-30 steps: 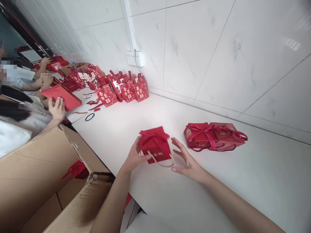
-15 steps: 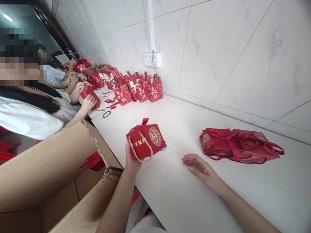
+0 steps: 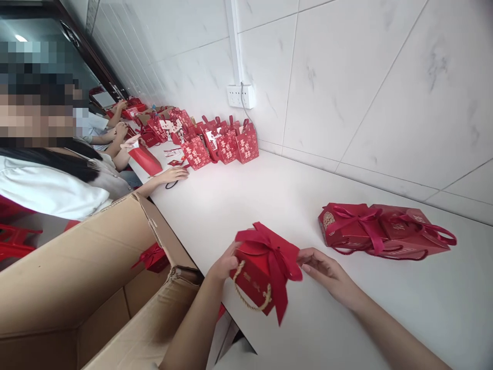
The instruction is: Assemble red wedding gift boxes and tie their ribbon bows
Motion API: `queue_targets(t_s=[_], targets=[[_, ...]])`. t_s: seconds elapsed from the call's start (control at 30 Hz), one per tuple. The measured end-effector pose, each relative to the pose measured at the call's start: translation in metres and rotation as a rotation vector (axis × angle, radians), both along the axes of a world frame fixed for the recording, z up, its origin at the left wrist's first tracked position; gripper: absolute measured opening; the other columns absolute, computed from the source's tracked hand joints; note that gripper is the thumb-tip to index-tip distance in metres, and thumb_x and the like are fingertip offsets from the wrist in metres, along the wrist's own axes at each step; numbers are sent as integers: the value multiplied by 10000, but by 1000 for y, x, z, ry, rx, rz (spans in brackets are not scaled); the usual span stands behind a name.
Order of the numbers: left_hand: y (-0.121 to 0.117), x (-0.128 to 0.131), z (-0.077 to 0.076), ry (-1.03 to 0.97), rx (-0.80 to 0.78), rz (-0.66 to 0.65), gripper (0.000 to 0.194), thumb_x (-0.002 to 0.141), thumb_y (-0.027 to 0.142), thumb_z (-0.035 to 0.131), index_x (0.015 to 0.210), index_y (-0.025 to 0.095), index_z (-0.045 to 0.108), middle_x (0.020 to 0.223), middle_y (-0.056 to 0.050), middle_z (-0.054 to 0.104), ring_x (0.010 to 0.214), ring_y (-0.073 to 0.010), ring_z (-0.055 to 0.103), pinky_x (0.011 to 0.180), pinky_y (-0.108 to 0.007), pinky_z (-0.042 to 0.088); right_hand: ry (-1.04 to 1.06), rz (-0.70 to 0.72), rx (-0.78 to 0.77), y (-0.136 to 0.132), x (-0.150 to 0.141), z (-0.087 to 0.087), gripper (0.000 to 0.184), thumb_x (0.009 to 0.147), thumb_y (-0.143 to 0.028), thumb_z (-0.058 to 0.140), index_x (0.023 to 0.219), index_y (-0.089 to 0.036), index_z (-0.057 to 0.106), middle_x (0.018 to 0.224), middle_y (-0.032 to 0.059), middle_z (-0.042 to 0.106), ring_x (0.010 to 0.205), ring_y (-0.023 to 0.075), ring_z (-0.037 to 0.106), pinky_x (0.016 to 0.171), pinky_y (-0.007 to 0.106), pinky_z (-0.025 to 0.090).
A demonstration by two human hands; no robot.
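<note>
A red gift box with a ribbon bow on top and a gold rope handle is held tilted above the white table. My left hand grips its left side, thumb near the rope handle. At the box's right edge is my right hand, fingers loosely apart beside the ribbon; whether the fingertips touch it I cannot tell. Two more red gift boxes with ribbon bows and cord handles stand on the table to the right.
A large open cardboard box stands at the table's left edge, a small red box inside. Several red printed gift bags line the wall below a socket. Co-workers sit at the left; a co-worker's hand rests on the table.
The gift box has come nearer and to the right, turned so its bow faces up. My right hand is now beside it. A co-worker's hand has reached to the black ring on the table.
</note>
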State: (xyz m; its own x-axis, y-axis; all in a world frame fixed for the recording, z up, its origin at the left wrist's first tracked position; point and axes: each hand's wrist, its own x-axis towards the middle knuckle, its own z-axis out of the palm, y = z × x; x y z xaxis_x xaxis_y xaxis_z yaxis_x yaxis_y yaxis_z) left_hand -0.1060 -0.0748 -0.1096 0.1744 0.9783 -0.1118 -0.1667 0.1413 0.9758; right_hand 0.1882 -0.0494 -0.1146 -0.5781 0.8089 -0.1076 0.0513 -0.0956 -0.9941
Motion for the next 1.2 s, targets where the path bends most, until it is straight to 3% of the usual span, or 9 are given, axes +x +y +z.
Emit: queue_targets(t_s=[0.17,0.3,0.53,0.63,0.73,0.83,0.93,1.07,1.2], targets=[[12,15,17,-45,9,-344,809,647,663,651,1297,194,544,1219,-140,624,1159,-380,554,914,-471,485,-2,71,32,-4,-2,6,250,933,-450,480,991,-229,582,1008,72,613,923,216,573,842,363,469],[14,21,29,24,60,-396,594,815,548,561,1318,232,535,1320,-110,561,1198,-318,538,963,-434,458,-8,65,52,-5,0,4,217,949,-413,457,907,-226,560,898,41,584,844,197,547,767,331,447],[23,14,15,312,84,417,332,843,309,539,1153,224,621,1304,-87,557,1258,-261,470,1059,-435,363,-5,-22,121,-1,6,-8,201,917,-406,508,943,-262,646,805,28,536,784,192,502,711,315,428],[22,14,19,357,62,529,299,878,359,490,1108,212,611,1232,-85,585,1199,-253,505,1001,-419,404,-37,-72,126,2,6,-10,253,916,-431,496,901,-246,667,714,13,500,723,181,487,681,306,414],[18,25,48,467,142,558,324,909,437,446,1104,231,603,1207,-68,591,1180,-243,507,985,-396,407,-9,-106,111,4,7,-10,275,911,-446,502,894,-227,666,718,18,529,723,182,509,706,313,424],[19,45,93,612,335,474,334,918,442,440,1154,256,584,1248,-57,572,1210,-239,485,1013,-385,384,10,-133,106,2,8,-8,274,908,-448,508,879,-222,660,694,15,540,697,177,515,693,309,427],[33,68,123,811,521,121,489,805,490,606,1240,274,549,1366,-58,492,1312,-292,382,1110,-435,267,13,-139,122,-1,10,-8,283,905,-456,507,861,-221,658,678,14,544,673,178,519,668,308,432],[59,97,118,1122,436,-214,976,451,520,834,1297,180,487,1303,-164,521,1267,-443,384,1116,-600,88,14,-131,142,-3,12,-10,279,907,-451,506,861,-219,654,686,15,542,673,178,509,668,310,422],[51,101,111,1303,279,-178,926,540,431,801,1338,129,442,1158,-186,579,1072,-415,538,988,-563,351,46,-151,142,0,15,-14,264,907,-439,516,866,-219,656,671,12,538,675,177,507,668,308,416]])
